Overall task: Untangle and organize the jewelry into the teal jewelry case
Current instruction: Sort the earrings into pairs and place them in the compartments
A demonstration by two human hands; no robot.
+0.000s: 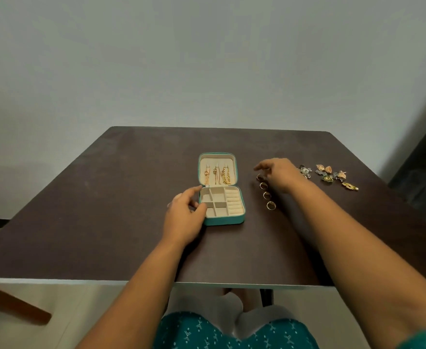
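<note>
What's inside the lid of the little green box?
Three gold chains hang inside the lid of the box. Their lowest ends are hard to make out.

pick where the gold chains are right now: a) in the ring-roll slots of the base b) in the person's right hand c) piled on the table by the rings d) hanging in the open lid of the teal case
d: the gold chains hang from the lid of the open teal case, while its base compartments look empty.
</note>
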